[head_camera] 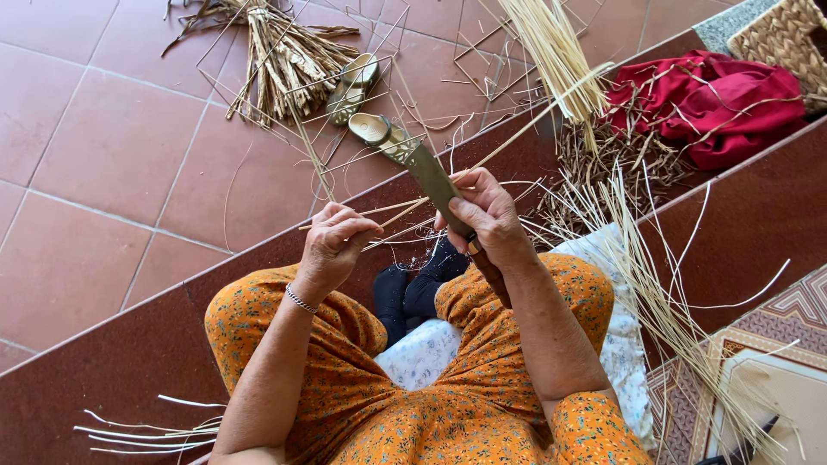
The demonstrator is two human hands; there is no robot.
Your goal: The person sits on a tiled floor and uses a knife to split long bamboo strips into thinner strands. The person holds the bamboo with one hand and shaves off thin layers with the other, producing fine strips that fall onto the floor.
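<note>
My right hand (485, 215) grips a long flat olive-brown blade-like tool (419, 164), pointing up and left. My left hand (336, 241) pinches a thin pale straw strip (396, 207) that runs rightwards to the tool and on towards the upper right. Both hands are held above my knees, which are in an orange flowered garment (465, 396). A thin bracelet (301, 300) circles my left wrist. My feet in dark socks (413, 288) show between the knees.
A straw bundle (280, 56) and a pair of sandals (353, 86) lie on the tiled floor. Long straw stalks (663, 310) fan out at the right. A red cloth (711, 103) and woven basket (788, 43) sit upper right. Loose strips (155, 426) lie lower left.
</note>
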